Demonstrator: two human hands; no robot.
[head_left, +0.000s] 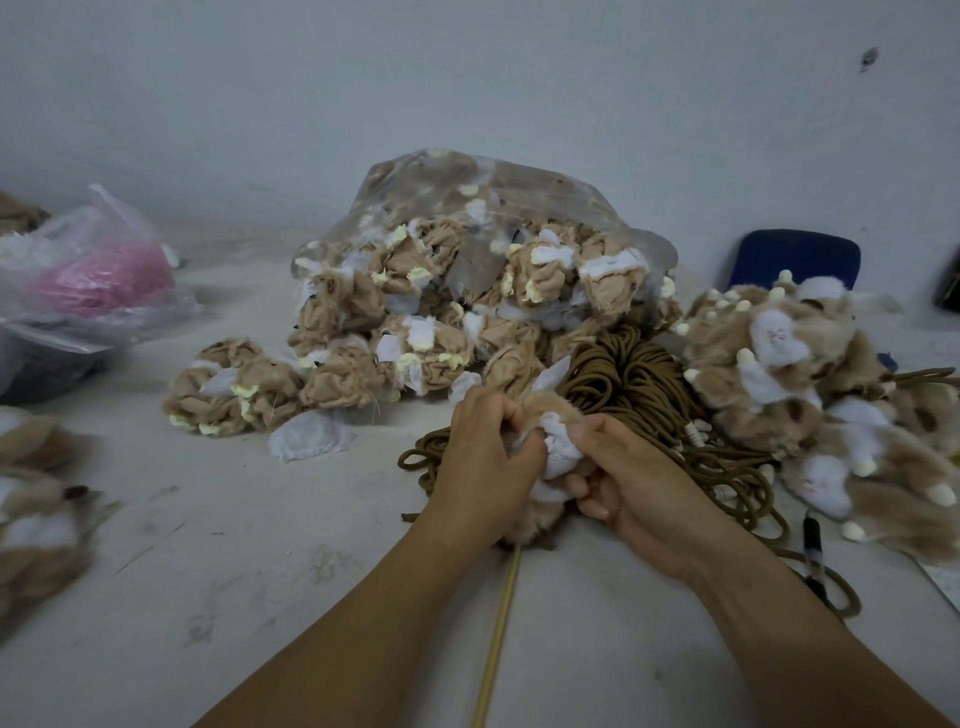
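Both hands work one small plush toy skin (553, 447), tan fur with a white patch, held low over the white table (260, 545). My left hand (480, 462) grips its left side with curled fingers. My right hand (631, 486) pinches the white part, thumb on top. A thin wooden stick (498, 634) runs from under the skin toward me. Much of the skin is hidden by my fingers.
A clear plastic bag (519, 192) spills several inside-out tan skins behind my hands. A coil of brown cord (634, 374) lies just beyond them. Turned furry skins (810, 374) pile at right, more at the left edge. A bag with pink material (98, 275) sits far left.
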